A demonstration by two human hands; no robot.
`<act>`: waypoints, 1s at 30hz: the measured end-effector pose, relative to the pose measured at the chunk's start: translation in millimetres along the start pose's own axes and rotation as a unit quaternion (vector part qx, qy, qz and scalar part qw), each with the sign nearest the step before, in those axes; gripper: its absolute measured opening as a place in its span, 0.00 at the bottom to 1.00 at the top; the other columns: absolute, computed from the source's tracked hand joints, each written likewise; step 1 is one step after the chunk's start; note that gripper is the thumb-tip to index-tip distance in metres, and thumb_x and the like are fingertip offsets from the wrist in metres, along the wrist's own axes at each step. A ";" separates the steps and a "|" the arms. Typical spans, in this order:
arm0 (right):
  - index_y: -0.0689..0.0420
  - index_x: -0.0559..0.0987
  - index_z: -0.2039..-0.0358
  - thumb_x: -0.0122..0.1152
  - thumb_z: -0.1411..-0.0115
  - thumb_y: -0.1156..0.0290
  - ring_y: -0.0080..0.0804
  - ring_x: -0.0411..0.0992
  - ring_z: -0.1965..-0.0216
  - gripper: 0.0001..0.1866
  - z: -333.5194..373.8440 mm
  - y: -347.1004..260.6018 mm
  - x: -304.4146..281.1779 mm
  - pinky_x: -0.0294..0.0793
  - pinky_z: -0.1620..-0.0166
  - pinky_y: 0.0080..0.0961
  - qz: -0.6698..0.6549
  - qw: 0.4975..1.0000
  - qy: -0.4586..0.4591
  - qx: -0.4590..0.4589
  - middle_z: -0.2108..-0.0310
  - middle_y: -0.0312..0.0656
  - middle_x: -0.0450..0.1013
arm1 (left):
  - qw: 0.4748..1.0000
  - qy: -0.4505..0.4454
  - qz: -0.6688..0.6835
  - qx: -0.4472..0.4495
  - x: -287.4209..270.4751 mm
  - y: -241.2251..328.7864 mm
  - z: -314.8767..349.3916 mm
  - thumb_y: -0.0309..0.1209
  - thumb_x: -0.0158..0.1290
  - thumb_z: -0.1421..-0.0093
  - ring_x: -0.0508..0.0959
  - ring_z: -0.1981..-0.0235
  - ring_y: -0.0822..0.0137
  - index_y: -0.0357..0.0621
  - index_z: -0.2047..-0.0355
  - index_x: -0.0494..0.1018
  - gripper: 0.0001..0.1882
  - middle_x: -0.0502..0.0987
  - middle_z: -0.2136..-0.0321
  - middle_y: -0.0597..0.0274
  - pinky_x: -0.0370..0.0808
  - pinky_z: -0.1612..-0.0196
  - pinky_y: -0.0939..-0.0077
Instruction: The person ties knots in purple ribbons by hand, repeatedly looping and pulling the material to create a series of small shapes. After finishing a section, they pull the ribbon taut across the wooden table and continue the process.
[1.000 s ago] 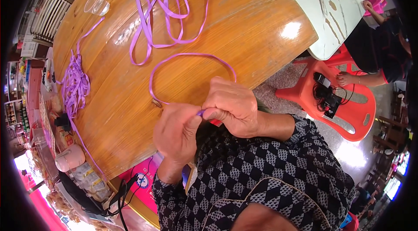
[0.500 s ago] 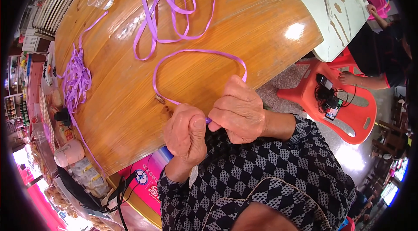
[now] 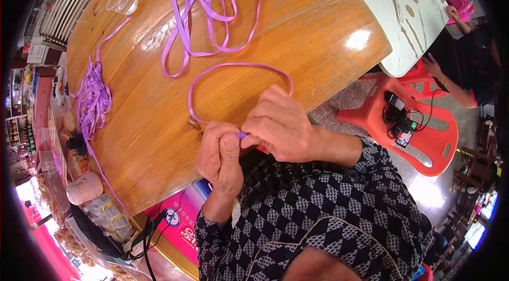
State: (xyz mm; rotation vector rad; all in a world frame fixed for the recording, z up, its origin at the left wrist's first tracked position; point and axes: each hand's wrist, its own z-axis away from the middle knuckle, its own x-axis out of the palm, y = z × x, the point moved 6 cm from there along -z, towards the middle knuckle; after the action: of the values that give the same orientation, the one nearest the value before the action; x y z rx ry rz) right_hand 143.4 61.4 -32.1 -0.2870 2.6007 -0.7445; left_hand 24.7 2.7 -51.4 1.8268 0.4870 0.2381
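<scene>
A narrow purple ribbon (image 3: 238,64) curves in a loop over the near part of the wooden table, both sides of the loop running into my hands. My left hand (image 3: 219,153) is closed, thumb up, pinching the ribbon. Close beside it, my right hand (image 3: 281,126) has its fingers curled and pressed together on the ribbon too. A short purple bit shows between the two hands; its exact shape is hidden by the fingers. Farther off lie long loose loops of purple ribbon (image 3: 185,27), and at the left rests a tangled purple ribbon bundle (image 3: 93,95).
A clear plastic cup (image 3: 127,4) lies on its side near the wooden table's (image 3: 318,32) far left. White marbled table (image 3: 395,21) adjoins at right. A red plastic chair (image 3: 366,117) holds cables and a phone (image 3: 406,135); a person (image 3: 461,64) is beside it.
Both hands have shifted slightly away from my body and to the left, still gripping the ribbon. More purple shows between them. The other person's hand has moved back from the chair.
</scene>
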 end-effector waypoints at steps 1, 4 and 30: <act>0.62 0.74 0.75 0.66 0.64 0.76 0.35 0.63 0.80 0.13 -0.1 1.5 -3.7 0.59 0.76 0.28 -0.003 1.000 0.010 0.026 0.80 0.40 0.66 | 1.000 -0.018 -0.012 -0.014 -0.2 2.2 -0.3 0.29 0.49 0.41 0.68 0.75 0.69 0.34 0.73 0.69 0.09 0.69 0.76 0.60 0.65 0.71 0.80; 0.63 0.74 0.72 0.66 0.62 0.78 0.38 0.65 0.78 0.13 0.8 0.3 -10.8 0.62 0.74 0.29 -0.014 0.998 0.004 0.061 0.77 0.42 0.69 | 0.998 -0.037 -0.031 -0.028 -2.5 3.3 0.5 0.29 0.50 0.42 0.68 0.73 0.71 0.35 0.71 0.70 0.08 0.69 0.75 0.61 0.65 0.70 0.82; 0.59 0.72 0.79 0.62 0.55 0.76 0.41 0.64 0.74 0.06 5.3 5.3 -13.0 0.62 0.71 0.33 -0.080 0.980 -0.050 0.176 0.81 0.41 0.63 | 0.976 -0.128 -0.016 -0.174 6.9 9.4 -3.7 0.33 0.47 0.39 0.65 0.80 0.76 0.34 0.76 0.69 0.14 0.67 0.82 0.64 0.62 0.77 0.83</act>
State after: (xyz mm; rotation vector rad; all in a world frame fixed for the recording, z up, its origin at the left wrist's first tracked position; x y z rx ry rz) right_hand 157.0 67.3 -34.6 -0.4149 2.3165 -1.1943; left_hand 31.3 6.6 -41.9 1.4790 0.2735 0.0585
